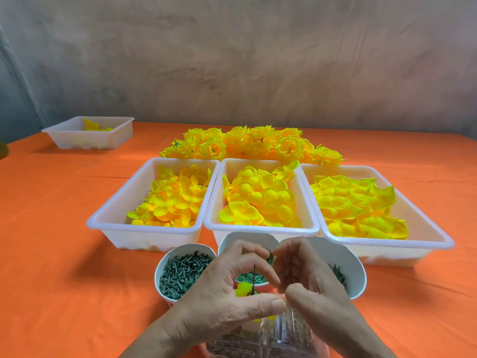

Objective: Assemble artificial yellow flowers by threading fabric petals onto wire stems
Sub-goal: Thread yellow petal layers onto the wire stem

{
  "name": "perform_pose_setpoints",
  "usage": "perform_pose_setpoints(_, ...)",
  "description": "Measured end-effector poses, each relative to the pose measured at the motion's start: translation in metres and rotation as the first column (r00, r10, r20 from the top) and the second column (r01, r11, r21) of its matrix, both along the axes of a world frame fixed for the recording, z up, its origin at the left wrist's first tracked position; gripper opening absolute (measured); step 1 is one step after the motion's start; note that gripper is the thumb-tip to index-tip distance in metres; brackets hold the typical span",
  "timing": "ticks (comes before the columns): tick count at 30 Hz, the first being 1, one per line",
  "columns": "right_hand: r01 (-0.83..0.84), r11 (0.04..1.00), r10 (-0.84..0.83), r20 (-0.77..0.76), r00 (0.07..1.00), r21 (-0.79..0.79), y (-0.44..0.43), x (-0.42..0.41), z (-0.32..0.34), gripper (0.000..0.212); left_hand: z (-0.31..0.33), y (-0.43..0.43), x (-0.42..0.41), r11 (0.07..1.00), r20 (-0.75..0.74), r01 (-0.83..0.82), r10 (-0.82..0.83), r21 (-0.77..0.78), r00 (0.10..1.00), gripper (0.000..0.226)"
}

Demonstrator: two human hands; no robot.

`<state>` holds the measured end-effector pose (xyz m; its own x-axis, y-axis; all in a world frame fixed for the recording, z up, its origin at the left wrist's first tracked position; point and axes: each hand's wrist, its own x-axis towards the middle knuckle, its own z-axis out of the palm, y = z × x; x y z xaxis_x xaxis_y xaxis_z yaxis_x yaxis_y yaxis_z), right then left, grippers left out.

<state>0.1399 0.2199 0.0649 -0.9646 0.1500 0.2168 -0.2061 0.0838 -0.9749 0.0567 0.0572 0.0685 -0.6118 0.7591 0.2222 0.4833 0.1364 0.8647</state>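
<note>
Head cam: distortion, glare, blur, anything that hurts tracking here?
Head view: wide-angle bowing, the far edge of the table curves; soft shadows fall left of the left tray; the clear container at the bottom is blurred with glare; the thin wire stem is legible.

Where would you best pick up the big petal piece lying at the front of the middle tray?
Probably by one outer lobe of the petal piece, pinched from above: it lies flat on top of the heap, and the tray wall blocks a sideways approach.
</note>
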Motion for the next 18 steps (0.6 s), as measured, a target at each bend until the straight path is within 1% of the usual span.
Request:
perform_pose_setpoints(2, 0.062, 0.998, -0.062, -0.028, 0.998, -0.018, 0.001, -0.002, 0.001, 0.044, -0.002, 0.004, -0.001, 0.999, 0.026, 0.034, -0.034, -0.011, 0.999, 0.024)
perform_pose_setpoints(8, 0.182, 0.982, -0.179, -0.058, 0.982, 0.056, 0.010, -0.007, 0.008, 0.041, -0.011, 0.007, -0.004, 0.985, -0.010, 0.090, -0.092, -0.145, 0.996, 0.035)
perform_pose_setpoints(12, 0.245, 0.962, -0.242, -0.034, 0.970, 0.118, 0.021, -0.013, 0.013, 0.039, -0.017, 0.005, -0.006, 0.977, -0.033, 0.105, -0.113, -0.185, 0.993, 0.028)
perform_pose_setpoints(15, 0.327, 0.913, -0.334, -0.015, 0.943, 0.246, 0.041, -0.021, 0.016, 0.037, -0.020, 0.006, -0.007, 0.977, -0.029, 0.109, -0.116, -0.181, 0.993, 0.033)
perform_pose_setpoints(18, 0.431, 0.843, -0.456, 0.000, 0.890, 0.322, 0.068, -0.033, 0.019, 0.041, -0.021, 0.008, -0.007, 0.978, -0.011, 0.098, -0.102, -0.183, 0.995, 0.036)
